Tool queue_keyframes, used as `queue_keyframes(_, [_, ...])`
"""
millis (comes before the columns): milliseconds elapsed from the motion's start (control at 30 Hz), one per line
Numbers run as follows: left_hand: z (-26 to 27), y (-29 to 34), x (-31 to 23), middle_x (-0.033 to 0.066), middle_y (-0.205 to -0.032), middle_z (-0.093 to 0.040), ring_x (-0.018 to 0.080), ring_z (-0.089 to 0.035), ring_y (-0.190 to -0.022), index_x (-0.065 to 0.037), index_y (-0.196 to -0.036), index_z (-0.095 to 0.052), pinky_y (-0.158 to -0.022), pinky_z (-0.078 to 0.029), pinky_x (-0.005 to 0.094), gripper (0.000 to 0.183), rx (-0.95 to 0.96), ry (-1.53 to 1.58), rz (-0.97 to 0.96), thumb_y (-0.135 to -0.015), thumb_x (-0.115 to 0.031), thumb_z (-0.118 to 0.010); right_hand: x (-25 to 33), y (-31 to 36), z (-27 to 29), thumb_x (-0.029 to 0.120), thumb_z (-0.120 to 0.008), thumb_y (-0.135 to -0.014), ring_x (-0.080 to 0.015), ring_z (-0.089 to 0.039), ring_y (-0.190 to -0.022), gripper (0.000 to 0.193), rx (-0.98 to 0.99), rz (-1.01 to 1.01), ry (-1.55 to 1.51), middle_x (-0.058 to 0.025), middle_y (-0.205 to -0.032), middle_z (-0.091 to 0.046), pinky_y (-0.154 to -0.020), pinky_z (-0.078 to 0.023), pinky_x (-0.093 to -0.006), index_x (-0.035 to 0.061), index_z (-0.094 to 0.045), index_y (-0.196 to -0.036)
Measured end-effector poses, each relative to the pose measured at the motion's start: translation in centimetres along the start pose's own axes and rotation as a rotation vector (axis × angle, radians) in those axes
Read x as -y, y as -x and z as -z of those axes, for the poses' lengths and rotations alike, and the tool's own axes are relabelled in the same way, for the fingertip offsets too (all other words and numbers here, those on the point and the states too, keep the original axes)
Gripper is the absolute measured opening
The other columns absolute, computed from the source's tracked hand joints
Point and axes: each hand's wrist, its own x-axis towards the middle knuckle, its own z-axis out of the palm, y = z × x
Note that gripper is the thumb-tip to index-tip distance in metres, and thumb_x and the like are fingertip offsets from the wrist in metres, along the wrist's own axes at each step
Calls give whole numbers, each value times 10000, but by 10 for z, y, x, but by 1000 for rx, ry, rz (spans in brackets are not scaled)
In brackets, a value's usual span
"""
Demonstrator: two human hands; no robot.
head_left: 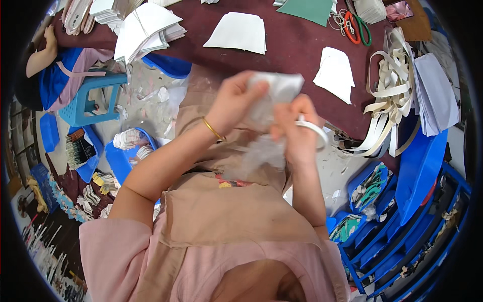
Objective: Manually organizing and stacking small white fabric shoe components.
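Note:
My left hand (pixel 236 100), with a gold bangle at the wrist, pinches a white piece (pixel 288 83) between thumb and fingers, held over my apron near the table edge. Close beside it, my right hand (pixel 296 121) is closed and blurred by motion. Crumpled translucent film (pixel 264 156) hangs below the right hand and seems gripped in it. A white ring-like loop (pixel 316 132) sits at the right hand; whether it is a bangle or a strip I cannot tell. On the table ahead lie a flat white cut piece (pixel 237 32) and another white cut piece (pixel 336 73).
The dark red table (pixel 297 30) carries a white stack (pixel 146 30), a green piece (pixel 307 10) and scissors (pixel 352 27). Pale straps (pixel 392 85) hang at the right. Blue bins (pixel 372 186) and a blue rack (pixel 402 241) stand right; a blue stool (pixel 90 98) with a seated person (pixel 65 75) is left.

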Motion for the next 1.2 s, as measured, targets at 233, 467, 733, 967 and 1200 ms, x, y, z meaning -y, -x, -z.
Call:
queue_keyframes(233, [-12,12,-26,59,-787,-669,60,-590,-673,-38,-1100,-634,-613,-484,223,237,17,-631,-320,-871,-86,-596,-4,-28,2,19,-704,-791,-70,-530,-688,318,-148,305,361,-40,-734,-586,-592,-430,-214,73,-391,-795])
queue_keyframes(467, [-3,13,-23,45,-787,-671,46,-545,-655,-34,-1099,-637,-590,-458,214,240,72,-475,-254,-873,-92,-583,0,-29,5,-19,-652,-824,-111,-586,-715,306,21,135,4,-63,-741,-574,-640,-476,-247,76,-367,-769])
queue_keyframes(733, [7,10,-22,63,-999,-645,95,-596,-860,21,-1143,-584,-745,-495,263,293,80,307,346,-891,-128,-586,-18,-16,8,-84,-573,-813,-117,-598,-713,291,-13,180,-58,-47,-718,-546,-651,-473,-244,83,-342,-753])
queue_keyframes(967, [7,10,-26,63,-1000,-644,108,-617,-851,8,-1158,-575,-751,-509,264,354,178,-15,294,-860,-163,-659,-25,-18,11,-109,-553,-796,-115,-568,-691,288,49,247,125,-60,-719,-555,-650,-471,-250,84,-344,-750])
queue_keyframes(1200, [15,9,-22,69,-949,-664,107,-621,-832,25,-1100,-613,-720,-516,270,331,208,47,352,-833,-158,-683,-40,-7,18,-106,-560,-814,-129,-555,-711,277,89,136,-358,-68,-762,-546,-679,-484,-285,82,-357,-800])
